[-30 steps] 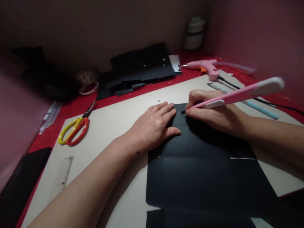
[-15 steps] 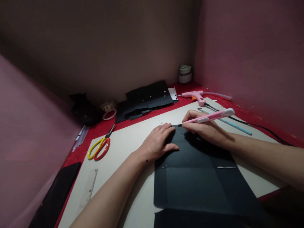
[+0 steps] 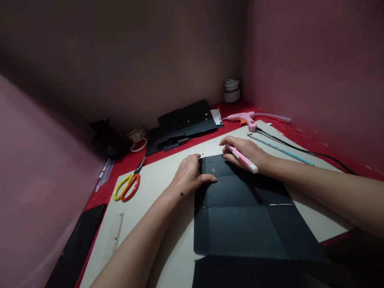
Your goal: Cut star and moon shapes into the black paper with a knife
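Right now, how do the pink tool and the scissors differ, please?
The pink tool is held in the right hand, while the scissors rest with their handles on the white board. The pink tool is straight and slim; the scissors have two looped handles, yellow and red. Both are brightly coloured.

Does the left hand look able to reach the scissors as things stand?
Likely yes: the left hand rests on the black paper, gripping no tool, with nothing visible blocking it from the yellow-and-red scissors.

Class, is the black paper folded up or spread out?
Spread out, as far as it shows: the black paper lies flat across the white board, crease lines visible, with the left hand on its far end.
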`<state>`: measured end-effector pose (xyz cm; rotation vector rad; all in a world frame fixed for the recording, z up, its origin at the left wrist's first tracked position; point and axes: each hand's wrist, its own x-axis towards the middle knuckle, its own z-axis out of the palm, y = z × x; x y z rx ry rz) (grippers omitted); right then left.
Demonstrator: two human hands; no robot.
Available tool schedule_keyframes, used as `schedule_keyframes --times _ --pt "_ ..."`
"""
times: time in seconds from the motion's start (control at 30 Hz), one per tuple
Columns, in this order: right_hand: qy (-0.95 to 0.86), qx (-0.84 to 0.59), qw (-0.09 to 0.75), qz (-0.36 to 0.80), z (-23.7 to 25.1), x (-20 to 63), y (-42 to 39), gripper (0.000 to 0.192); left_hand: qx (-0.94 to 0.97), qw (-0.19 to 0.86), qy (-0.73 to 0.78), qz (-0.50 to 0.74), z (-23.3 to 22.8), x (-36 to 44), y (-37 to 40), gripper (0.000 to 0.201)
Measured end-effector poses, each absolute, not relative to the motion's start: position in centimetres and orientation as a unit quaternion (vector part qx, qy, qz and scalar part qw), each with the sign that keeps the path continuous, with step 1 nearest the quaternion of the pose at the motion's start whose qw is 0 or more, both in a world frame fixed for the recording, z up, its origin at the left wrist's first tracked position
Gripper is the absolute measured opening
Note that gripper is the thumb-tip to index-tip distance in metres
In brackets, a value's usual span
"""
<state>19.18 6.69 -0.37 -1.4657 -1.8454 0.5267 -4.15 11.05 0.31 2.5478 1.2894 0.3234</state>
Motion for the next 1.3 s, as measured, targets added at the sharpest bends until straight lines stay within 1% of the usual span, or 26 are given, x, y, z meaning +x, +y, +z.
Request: schedule_keyframes --times 0.17,0.3,0.37,0.47,0.5,0.6,0.67,0.77,0.9,1.07,1.3 --pt "-0.721 -0.539 0.368 0.234 0.0 19.5 6.5 0.028 0.863 0.181 0.44 0.172 0.0 -3.9 11.2 0.04" --pt "-0.697 -0.521 0.418 0.262 0.6 19.8 6.3 0.038 0.818 0.252 0.456 0.243 -0.3 -4.0 11.6 0.043" --pt "-0.678 -0.516 0.444 0.277 0.9 19.9 6.0 0.036 0.787 0.312 0.459 0.268 -0.1 -4.0 11.7 0.053" --pt "-0.647 -0.516 0.479 0.294 1.1 19.8 5.6 0.034 0.74 0.428 0.436 0.282 0.8 -4.0 11.4 0.078" --pt "-0.637 -0.516 0.489 0.297 1.1 19.7 5.5 0.033 0.725 0.467 0.421 0.282 1.1 -3.9 11.2 0.078" --pt "-0.624 -0.521 0.499 0.302 1.3 19.6 5.2 0.033 0.686 0.555 0.379 0.279 2.1 -3.5 10.7 0.054" --pt "-0.627 -0.528 0.487 0.3 1.6 19.5 5.2 0.034 0.664 0.588 0.365 0.283 2.4 -3.3 10.5 0.044" --pt "-0.641 -0.545 0.461 0.282 2.0 19.3 5.3 0.035 0.642 0.612 0.359 0.292 2.5 -3.1 10.3 0.037" --pt "-0.658 -0.558 0.439 0.251 2.1 18.9 5.1 0.035 0.628 0.62 0.36 0.302 2.8 -2.9 10.0 0.033" --pt "-0.668 -0.563 0.428 0.229 1.9 18.7 4.8 0.028 0.622 0.618 0.364 0.314 3.0 -2.8 9.7 0.033" --pt "-0.67 -0.58 0.414 0.207 1.5 18.6 4.7 0.034 0.619 0.636 0.349 0.301 2.8 -3.0 9.6 0.035"
